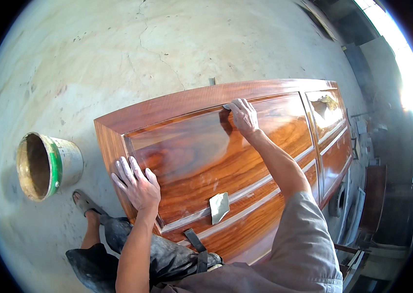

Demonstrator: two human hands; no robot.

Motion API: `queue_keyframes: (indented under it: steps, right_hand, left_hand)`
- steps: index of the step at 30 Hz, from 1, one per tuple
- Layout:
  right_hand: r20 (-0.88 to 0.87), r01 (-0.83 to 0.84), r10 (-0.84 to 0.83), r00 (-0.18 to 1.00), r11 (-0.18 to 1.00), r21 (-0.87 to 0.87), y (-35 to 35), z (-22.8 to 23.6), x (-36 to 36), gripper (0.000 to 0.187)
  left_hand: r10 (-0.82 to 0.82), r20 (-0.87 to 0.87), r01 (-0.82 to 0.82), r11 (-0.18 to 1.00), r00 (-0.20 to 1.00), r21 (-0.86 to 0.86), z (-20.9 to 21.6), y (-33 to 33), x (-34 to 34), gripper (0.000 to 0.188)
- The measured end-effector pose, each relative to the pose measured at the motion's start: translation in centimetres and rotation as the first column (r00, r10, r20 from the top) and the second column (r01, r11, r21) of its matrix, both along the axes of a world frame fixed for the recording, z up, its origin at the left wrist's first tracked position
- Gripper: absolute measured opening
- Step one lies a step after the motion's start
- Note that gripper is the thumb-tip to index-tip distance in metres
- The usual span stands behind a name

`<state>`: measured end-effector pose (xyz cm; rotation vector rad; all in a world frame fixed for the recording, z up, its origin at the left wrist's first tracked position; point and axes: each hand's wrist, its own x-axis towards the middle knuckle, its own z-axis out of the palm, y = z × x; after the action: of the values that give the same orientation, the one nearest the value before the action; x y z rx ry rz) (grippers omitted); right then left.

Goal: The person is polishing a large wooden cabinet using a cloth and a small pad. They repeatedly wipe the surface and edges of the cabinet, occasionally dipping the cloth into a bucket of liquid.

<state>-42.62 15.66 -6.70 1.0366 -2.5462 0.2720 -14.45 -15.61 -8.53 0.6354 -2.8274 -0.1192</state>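
Observation:
A large reddish-brown wooden door [192,151] with glossy panels and raised moulding lies flat in front of me. My left hand [137,188], dusted white, rests open with fingers spread on the door's left frame and panel edge. Toward the far side, my right hand [243,116] presses with bent fingers along the far panel's inner moulding. At its fingertips shows a small pale folded piece [226,106] that looks like sandpaper, mostly covered by the fingers. A torn pale grey-green sheet [219,208] lies loose across the near moulding, apart from both hands.
A stained bucket with a green band [56,168] tips its opening leftward on the concrete floor [94,58]. Another crumpled piece [327,102] lies on the door's right end. By the near edge is a dark strip [195,240]. Wooden boards [375,195] and clutter stand at right.

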Motion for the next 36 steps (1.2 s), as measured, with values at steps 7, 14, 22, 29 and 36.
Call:
queue_keyframes:
  steps: [7,14,22,29,36]
  right_hand:
    - [-0.019,0.107,-0.106,0.994,0.993,0.047,3.6,0.4,-2.1,0.025]
    - [0.075,-0.217,0.219,0.973,0.976,-0.038,-12.7,0.3,4.9,0.021]
    - [0.088,-0.256,0.261,0.961,0.964,-0.068,-12.1,0.1,3.7,0.022]
    - [0.126,-0.425,0.442,0.888,0.894,-0.141,-24.1,-0.2,8.4,0.018]
    - [0.129,-0.371,0.382,0.915,0.923,-0.101,-27.7,-1.3,10.5,0.024]
  left_hand:
    - [0.012,0.009,-0.012,0.999,1.000,0.041,0.2,0.7,-0.1,0.063]
    - [0.002,-0.008,-0.002,0.999,1.000,0.042,0.3,0.5,-0.2,0.063]
    - [0.005,0.010,-0.006,0.994,1.000,0.106,0.2,0.2,0.0,0.065]
    - [-0.004,-0.043,0.009,0.993,0.999,0.115,-0.3,0.0,0.3,0.066]
    - [-0.012,-0.052,0.019,0.991,0.999,0.130,-0.3,0.3,-0.3,0.066]
